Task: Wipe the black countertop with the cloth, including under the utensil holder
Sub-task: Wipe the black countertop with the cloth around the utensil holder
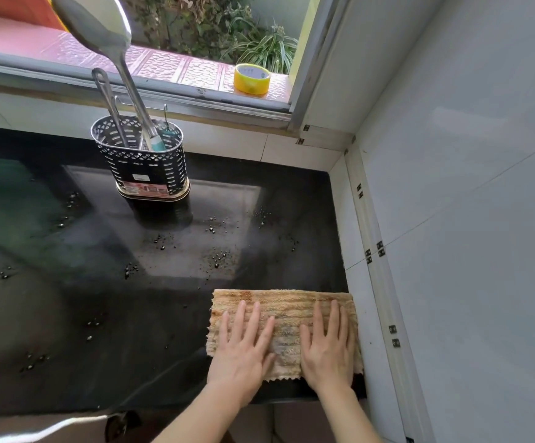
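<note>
A tan, ribbed cloth (287,306) lies flat on the black countertop (100,298) at the near right corner, against the white tiled wall. My left hand (243,350) presses flat on the cloth's left half, fingers spread. My right hand (327,346) presses flat on its right half. Neither hand grips anything. The perforated metal utensil holder (144,161) stands upright at the back of the counter, holding a large ladle (100,25) and other utensils. Water droplets dot the counter between the holder and the cloth.
A white tiled wall (467,219) bounds the counter on the right. Behind the holder is a window sill with a yellow tape roll (251,79) and plants outside. The counter's front edge (164,407) runs below my hands.
</note>
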